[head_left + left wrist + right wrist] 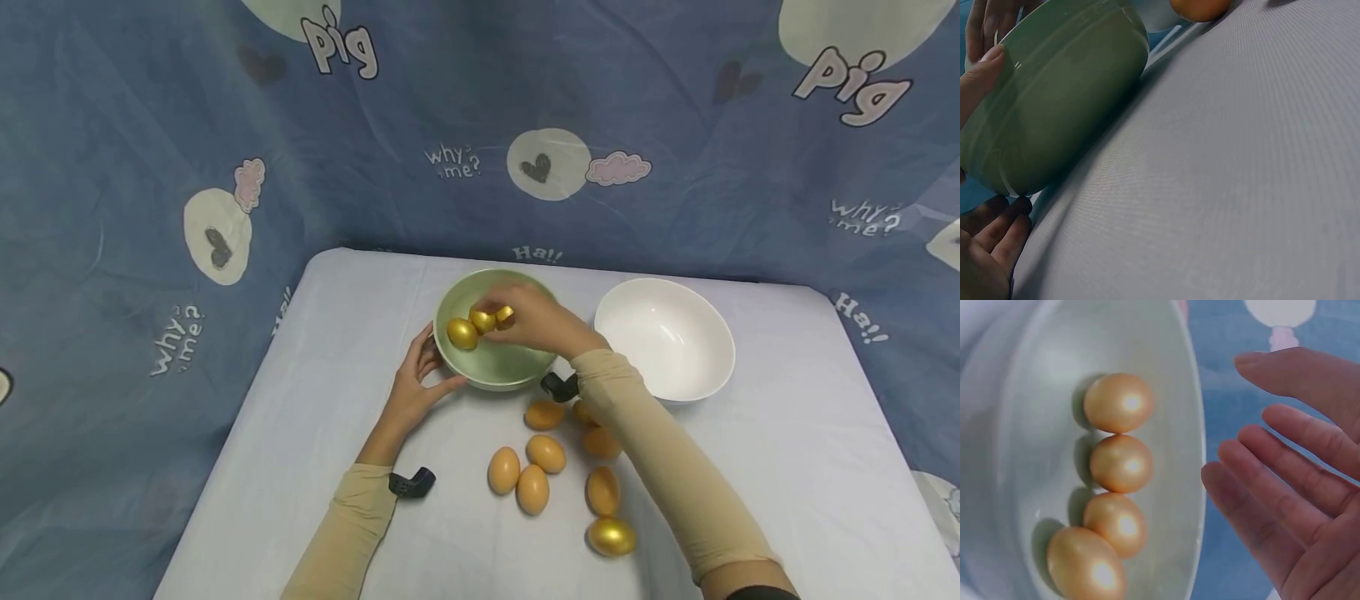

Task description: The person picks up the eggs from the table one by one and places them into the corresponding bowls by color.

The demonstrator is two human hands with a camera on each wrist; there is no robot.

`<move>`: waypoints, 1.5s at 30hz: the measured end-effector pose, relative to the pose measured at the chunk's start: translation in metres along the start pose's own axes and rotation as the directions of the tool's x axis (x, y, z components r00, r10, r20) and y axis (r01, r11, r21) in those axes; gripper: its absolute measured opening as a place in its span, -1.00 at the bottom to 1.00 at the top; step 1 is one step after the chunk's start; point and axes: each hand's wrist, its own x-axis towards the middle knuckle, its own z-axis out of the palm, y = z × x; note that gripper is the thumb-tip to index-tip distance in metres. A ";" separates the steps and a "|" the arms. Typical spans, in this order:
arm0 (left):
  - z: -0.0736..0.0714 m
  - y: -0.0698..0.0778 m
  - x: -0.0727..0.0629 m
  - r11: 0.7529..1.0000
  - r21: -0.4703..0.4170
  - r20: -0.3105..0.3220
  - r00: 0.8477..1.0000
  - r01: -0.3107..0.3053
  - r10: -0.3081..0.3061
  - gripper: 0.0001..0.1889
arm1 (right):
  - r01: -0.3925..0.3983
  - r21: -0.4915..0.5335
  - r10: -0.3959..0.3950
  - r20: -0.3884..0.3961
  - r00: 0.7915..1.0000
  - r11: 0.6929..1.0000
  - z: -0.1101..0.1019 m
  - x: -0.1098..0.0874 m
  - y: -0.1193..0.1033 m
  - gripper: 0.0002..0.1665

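Several gold eggs (462,333) lie inside a pale green bowl (502,365); in the right wrist view the gold eggs (1121,464) rest in a row against each other. My left hand (412,392) holds the bowl's left side. In the left wrist view its thumb (984,75) is at the rim and its fingers (1007,240) are lower on the outer wall. Over the bowl is my right hand (521,315), partly hiding the eggs in the head view. The right wrist view shows that hand's fingers (1279,494) spread, with nothing between them and the thumb.
To the right of the green bowl stands a white bowl (667,337). Several brown eggs (546,454) are scattered on the white-covered table (300,400), with one gold egg (611,536) nearest the front. My right forearm partly covers some. A blue printed cloth (375,200) hangs behind.
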 end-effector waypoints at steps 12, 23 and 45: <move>0.003 -0.002 0.001 1.000 0.004 0.002 1.000 -0.018 0.018 0.10 | -0.071 0.070 0.076 -0.065 0.995 0.995 0.001 -0.080 -0.012 -0.52; 0.006 0.000 0.001 1.000 0.010 -0.005 1.000 -0.009 0.009 0.10 | -0.095 0.147 0.114 -0.126 0.985 0.985 0.018 -0.152 -0.015 -0.46; 0.002 -0.030 0.008 0.999 0.030 -0.030 0.999 -0.030 0.031 0.14 | -0.209 0.107 0.232 -0.310 0.922 0.972 0.077 -0.269 -0.037 -0.40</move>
